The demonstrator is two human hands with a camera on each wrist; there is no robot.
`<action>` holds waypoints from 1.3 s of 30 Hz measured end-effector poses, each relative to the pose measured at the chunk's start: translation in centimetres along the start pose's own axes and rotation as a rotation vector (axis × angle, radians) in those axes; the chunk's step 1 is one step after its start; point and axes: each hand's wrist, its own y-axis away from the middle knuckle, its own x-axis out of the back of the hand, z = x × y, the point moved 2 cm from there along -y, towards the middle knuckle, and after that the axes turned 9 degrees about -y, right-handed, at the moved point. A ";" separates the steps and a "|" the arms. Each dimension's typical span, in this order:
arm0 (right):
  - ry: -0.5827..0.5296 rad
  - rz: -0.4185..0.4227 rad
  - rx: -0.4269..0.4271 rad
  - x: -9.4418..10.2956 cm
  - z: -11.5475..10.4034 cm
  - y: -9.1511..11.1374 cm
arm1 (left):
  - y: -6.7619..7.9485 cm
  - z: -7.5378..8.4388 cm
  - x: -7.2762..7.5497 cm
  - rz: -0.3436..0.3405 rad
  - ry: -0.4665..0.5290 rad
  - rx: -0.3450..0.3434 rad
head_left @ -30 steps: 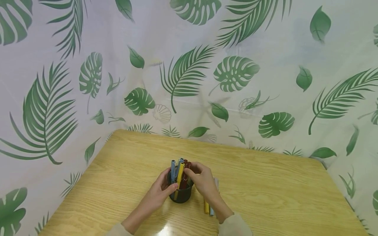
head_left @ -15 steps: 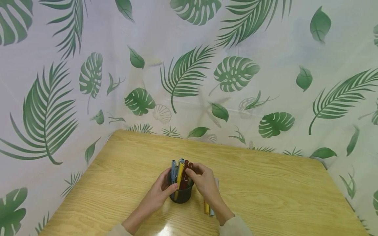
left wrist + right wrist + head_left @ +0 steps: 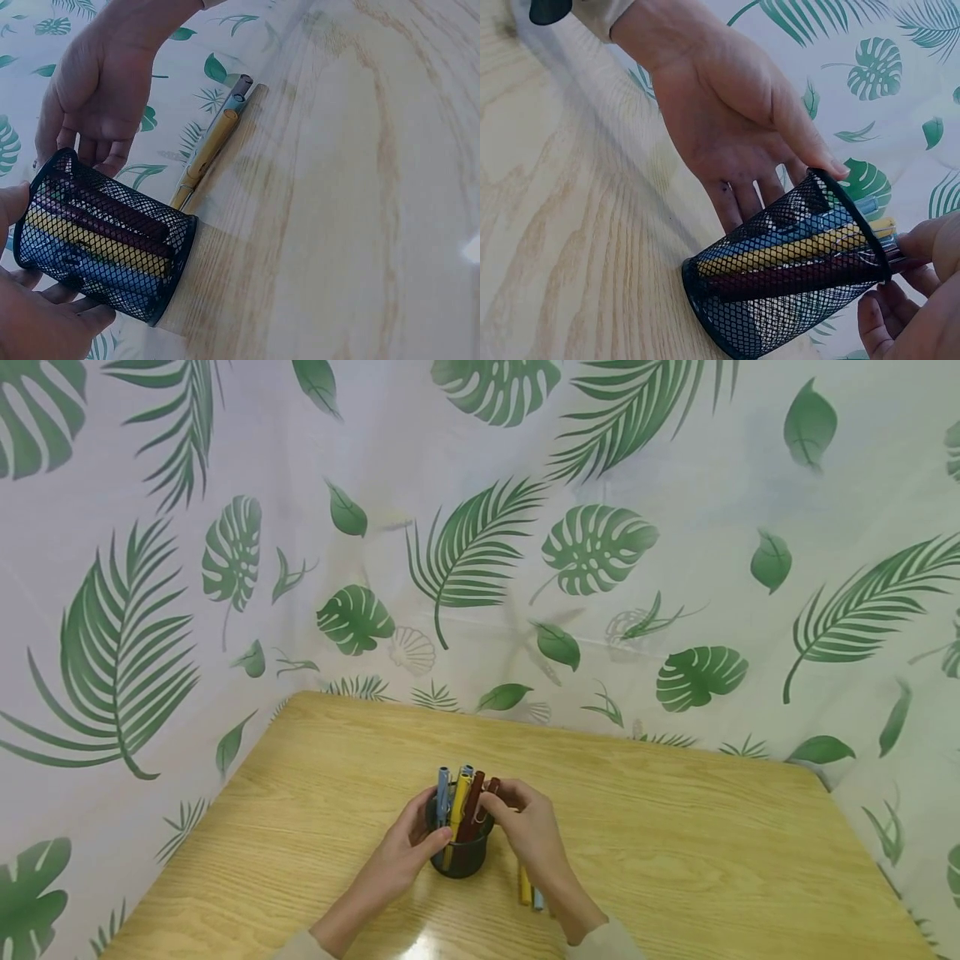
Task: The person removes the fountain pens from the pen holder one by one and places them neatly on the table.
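Observation:
A black mesh pen holder (image 3: 459, 857) stands on the wooden table with several blue, yellow and dark red pens in it. My left hand (image 3: 401, 852) grips its left side, thumb at the front rim and fingers round the back. At the right of the rim, my right hand (image 3: 528, 831) pinches a dark red pen (image 3: 492, 786) between thumb and fingers near its capped top. Another dark red pen (image 3: 470, 806) leans beside a yellow pen (image 3: 459, 802) and a blue pen (image 3: 442, 793). The mesh shows the pens' lower lengths in both wrist views.
Right of the holder, a yellow pen (image 3: 525, 887) and a light blue pen (image 3: 537, 900) lie on the table (image 3: 712, 843), partly hidden under my right wrist. In the left wrist view a grey pen (image 3: 242, 84) lies beside them. A leaf-print cloth (image 3: 480, 543) hangs behind the table.
My right hand has shifted slightly right with the dark red pen, which now leans apart from the other dark red one. The left hand and the holder stay in place.

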 end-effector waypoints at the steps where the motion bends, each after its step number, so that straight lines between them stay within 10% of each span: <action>1: -0.015 0.000 -0.003 0.1 -0.1 0.0 | 0.0 0.0 0.0 0.002 -0.001 0.000; 39: -0.456 0.019 -0.122 5.6 -0.8 0.6 | -0.2 -0.3 0.0 0.025 -0.033 0.023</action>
